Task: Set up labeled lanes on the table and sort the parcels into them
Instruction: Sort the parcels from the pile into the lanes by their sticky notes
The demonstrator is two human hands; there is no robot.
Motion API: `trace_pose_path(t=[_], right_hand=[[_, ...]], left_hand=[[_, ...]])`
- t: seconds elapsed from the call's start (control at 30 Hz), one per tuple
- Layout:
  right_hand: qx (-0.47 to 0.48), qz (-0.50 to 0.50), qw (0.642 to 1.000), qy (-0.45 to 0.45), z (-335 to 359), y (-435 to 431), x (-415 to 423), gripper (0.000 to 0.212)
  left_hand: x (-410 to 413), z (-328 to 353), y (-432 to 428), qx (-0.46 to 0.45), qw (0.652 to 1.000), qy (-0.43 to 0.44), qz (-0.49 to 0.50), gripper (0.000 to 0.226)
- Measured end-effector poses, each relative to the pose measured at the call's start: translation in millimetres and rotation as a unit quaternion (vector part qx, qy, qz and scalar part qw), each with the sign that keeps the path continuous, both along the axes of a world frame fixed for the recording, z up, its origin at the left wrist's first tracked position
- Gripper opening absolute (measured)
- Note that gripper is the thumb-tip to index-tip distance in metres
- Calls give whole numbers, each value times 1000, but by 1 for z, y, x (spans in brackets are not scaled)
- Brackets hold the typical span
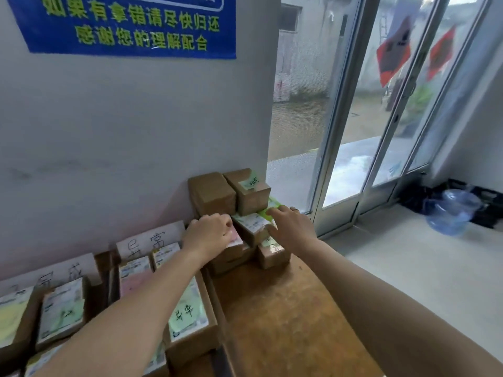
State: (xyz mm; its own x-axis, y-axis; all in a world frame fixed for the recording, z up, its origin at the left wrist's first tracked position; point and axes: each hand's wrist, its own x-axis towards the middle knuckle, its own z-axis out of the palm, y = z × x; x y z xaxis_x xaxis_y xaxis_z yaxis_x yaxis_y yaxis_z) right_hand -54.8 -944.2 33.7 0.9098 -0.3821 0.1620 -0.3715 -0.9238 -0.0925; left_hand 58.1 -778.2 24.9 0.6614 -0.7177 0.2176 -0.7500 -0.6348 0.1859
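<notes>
At the far corner of the worn wooden surface [285, 308], against the grey wall [122, 145], sat a pile of unsorted parcels. On top of it, between the 2 hands, lay a small brown cardboard parcel with a white printed label [251, 224]. It was skewed, with 1 corner turned toward the person.

The left hand [208, 232] was at the parcel's left edge, over a flat parcel with a pink label [236, 242]. Its fingers were curled and the tips were hidden behind the knuckles, so I could not tell whether it gripped anything.

The right hand [291, 227] was at the parcel's right side. It was spread open, with straight fingers reaching onto a bright green flat packet [272, 208] and the thumb near the parcel's right face.

Behind stood 2 taller boxes, a plain cardboard box [212, 191] and a cardboard box with a green sticky note [251, 193].

The lanes lay to the left of the pile. A white paper lane sign with handwritten characters [149, 240] leaned on the wall, with sorted labelled parcels [187, 308] lined up in front of it.

The parcel was bracketed evenly by both hands. Its way to any lane ran leftward and toward the person, so the left arm looked nearer the drop-off. The label would probably need reading first.
</notes>
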Motion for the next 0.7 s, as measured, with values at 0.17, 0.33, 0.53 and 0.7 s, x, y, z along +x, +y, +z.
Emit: trace_pose_path(t=[0.17,0.33,0.53,0.7], right_hand=[[15,9,1000,-7,-5,-41,39,36],[40,60,997,-11,-14,-75,92,40],[22,151,988,7,-21,-92,163,37],[15,87,994,63,-26,-107,198,55]], left_hand=[[31,-1,-38,-8,1000,13,13,24],[55,-5,-65,-22,998,20,53,24],[78,-8,-84,-17,991,54,124,40],[92,-7,-100,0,983,78,165,49]])
